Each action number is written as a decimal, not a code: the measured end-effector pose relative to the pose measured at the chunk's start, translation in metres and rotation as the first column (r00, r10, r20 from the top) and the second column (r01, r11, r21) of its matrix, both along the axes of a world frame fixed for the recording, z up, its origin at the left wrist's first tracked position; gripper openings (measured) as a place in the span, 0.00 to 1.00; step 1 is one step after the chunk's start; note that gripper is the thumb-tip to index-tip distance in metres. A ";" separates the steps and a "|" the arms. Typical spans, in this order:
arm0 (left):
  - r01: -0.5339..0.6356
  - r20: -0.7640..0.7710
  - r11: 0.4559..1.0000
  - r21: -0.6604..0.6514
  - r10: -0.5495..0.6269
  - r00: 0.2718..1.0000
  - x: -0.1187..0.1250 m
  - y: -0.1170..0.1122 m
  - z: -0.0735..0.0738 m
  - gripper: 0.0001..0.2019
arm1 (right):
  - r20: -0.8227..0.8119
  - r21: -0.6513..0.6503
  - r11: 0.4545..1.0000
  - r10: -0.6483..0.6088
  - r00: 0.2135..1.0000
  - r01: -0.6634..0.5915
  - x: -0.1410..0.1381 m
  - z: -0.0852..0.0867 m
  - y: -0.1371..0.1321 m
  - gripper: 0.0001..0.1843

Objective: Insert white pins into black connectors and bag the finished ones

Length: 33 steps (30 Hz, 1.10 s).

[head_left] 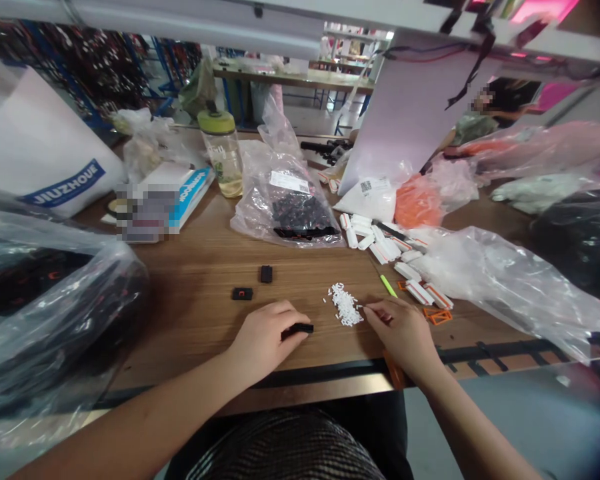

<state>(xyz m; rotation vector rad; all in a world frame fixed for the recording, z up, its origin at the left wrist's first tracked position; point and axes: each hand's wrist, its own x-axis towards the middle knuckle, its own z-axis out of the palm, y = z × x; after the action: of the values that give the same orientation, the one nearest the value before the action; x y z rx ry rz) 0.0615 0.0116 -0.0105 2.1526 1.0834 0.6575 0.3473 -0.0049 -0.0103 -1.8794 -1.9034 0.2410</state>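
Observation:
My left hand is closed around a small black plastic piece, held just above the wooden table; part of it is hidden by the fingers. My right hand has thumb and forefinger pinched together at the right edge of a pile of tiny white pieces. A white speck shows by those fingertips, but whether it is held cannot be made out. Two more black pieces lie beyond my left hand: a black block and a black piece with an orange mark.
Behind the hands lies a clear bag of black parts, beside a lidded bottle. White strips with orange lines, a green stick and orange frames lie at right. Large plastic bags crowd the left side.

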 end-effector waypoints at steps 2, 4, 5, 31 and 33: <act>-0.005 -0.018 1.000 0.006 0.005 1.000 -0.001 0.001 0.001 0.08 | -0.082 -0.032 0.999 -0.026 0.996 0.024 0.002 -0.001 0.003 0.12; -0.009 -0.030 1.000 0.002 0.009 1.000 -0.001 0.002 0.002 0.07 | -0.174 -0.045 0.999 -0.036 0.984 0.029 0.000 0.002 0.003 0.12; -0.010 -0.031 1.000 -0.007 0.010 0.999 -0.001 0.002 0.002 0.06 | -0.213 -0.035 0.999 -0.022 0.977 0.015 -0.005 0.005 0.002 0.12; -0.108 -0.055 0.993 -0.041 0.106 0.993 0.006 -0.002 0.003 0.06 | 0.155 0.191 0.863 0.445 0.882 -0.468 -0.096 0.022 -0.019 0.10; -0.110 -0.049 0.993 -0.043 0.108 0.993 0.006 -0.003 0.003 0.06 | 0.165 0.214 0.856 0.443 0.881 -0.470 -0.096 0.021 -0.020 0.09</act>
<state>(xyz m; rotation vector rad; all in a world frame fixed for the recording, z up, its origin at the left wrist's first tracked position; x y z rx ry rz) 0.0673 0.0087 -0.0071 2.0902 1.2368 0.6284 0.2514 -0.0250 0.0105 -1.2795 -2.3195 0.0391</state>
